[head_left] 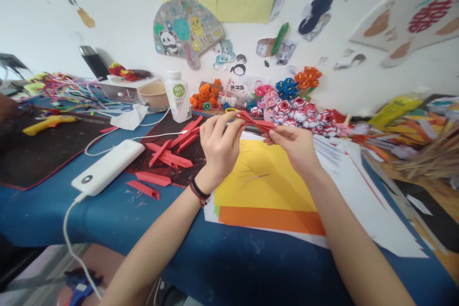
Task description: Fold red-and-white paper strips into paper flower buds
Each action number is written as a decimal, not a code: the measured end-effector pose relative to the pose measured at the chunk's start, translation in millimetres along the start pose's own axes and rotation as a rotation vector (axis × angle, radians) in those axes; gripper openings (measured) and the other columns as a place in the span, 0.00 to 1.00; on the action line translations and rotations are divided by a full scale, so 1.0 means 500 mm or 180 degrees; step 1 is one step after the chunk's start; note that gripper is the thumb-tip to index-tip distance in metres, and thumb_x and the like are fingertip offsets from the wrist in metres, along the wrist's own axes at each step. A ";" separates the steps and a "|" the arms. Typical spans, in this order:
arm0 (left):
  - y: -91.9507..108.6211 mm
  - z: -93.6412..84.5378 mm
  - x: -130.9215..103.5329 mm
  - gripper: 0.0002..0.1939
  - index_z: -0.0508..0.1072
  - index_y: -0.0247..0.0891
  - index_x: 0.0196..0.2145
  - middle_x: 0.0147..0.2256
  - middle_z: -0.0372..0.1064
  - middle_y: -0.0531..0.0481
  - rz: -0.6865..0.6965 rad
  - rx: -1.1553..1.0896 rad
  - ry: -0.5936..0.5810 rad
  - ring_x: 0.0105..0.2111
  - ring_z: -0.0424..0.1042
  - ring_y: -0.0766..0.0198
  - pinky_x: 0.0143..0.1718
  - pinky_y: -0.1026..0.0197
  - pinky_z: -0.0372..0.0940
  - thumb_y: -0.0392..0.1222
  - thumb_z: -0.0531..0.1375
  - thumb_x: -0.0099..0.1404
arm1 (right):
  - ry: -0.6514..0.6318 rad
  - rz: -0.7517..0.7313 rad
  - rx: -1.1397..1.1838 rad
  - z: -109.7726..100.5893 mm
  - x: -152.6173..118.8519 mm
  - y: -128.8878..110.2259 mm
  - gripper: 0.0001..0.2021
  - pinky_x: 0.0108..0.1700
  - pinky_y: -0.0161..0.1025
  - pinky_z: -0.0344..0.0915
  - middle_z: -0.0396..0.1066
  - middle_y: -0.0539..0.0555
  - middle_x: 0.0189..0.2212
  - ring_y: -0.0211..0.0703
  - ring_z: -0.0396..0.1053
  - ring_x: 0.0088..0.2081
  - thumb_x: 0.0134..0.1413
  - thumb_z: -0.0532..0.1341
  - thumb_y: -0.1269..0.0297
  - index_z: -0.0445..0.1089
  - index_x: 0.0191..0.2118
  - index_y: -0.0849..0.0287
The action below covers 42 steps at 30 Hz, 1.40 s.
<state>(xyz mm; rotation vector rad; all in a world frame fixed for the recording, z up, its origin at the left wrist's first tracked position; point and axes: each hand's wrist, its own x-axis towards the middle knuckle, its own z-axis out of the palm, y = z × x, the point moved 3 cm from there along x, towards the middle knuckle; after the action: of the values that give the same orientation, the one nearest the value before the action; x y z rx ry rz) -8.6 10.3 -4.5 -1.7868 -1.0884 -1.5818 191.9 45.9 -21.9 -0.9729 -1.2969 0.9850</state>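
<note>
Both my hands grip a red folded paper strip (255, 120) in the air above the yellow paper (272, 177). My left hand (221, 141) pinches its left end, with dark bands round the wrist. At the right end, my right hand (296, 146) closes thumb and fingers on the same strip. Several folded red paper pieces (168, 155) lie in a loose pile left of my left hand, partly on a dark mat (143, 166). Under the yellow sheet shows orange paper (272, 220), and white sheets (387, 220) stick out beneath and to the right.
A white power bank (107, 167) with a cable lies at left. Behind stand a white bottle (178, 98), a paper bowl (153, 94) and several paper flowers (287, 88). A yellow glue gun (48, 125) rests on the left mat. Paper strips (430, 148) are heaped at right.
</note>
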 end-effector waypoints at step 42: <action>-0.054 0.040 0.005 0.02 0.77 0.41 0.38 0.42 0.80 0.49 -0.1404 -0.1738 -0.1013 0.41 0.72 0.59 0.43 0.58 0.64 0.40 0.66 0.68 | -0.0673 -0.0168 0.0035 -0.028 0.004 -0.022 0.18 0.36 0.40 0.74 0.81 0.52 0.36 0.40 0.76 0.29 0.50 0.74 0.49 0.82 0.45 0.53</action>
<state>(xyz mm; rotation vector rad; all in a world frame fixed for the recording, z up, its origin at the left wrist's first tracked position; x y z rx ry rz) -19.5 41.7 -9.6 -2.3345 -1.3609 -2.0518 206.0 44.3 -11.4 -0.8386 -1.4830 1.0746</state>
